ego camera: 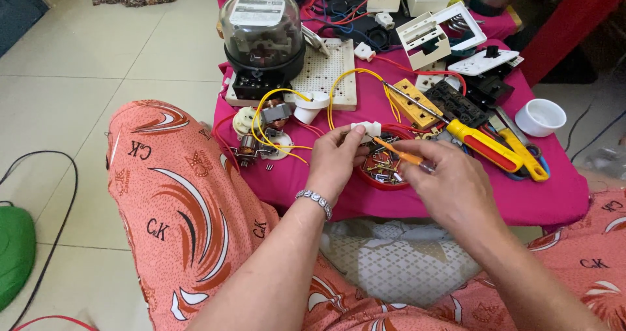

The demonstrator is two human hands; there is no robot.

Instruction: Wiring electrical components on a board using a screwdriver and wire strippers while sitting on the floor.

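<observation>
Your desk [469, 197], draped in pink cloth, stands before your knees on a pale tiled floor [72, 70]. At its far left a domed meter [262, 36] sits on a white pegboard [326, 73]. Near the right edge lies a yellow-and-red screwdriver [486, 147], with a white cup [540, 117] well apart beyond it. A yellow terminal block [412, 103] rests just past the screwdriver's shaft. Yellow wire [339, 86] loops from the pegboard down toward your hands. A red bowl [385, 168] of small metal parts sits under them.

Your left hand [334, 161], a metal bracelet on the wrist, has its grip closed on a small white connector [365, 129], pinched above the bowl's near rim. Your right hand [453, 184] has its grip closed around a slim orange screwdriver [398, 153], its tip angled up-left and touching the connector's lower side.
</observation>
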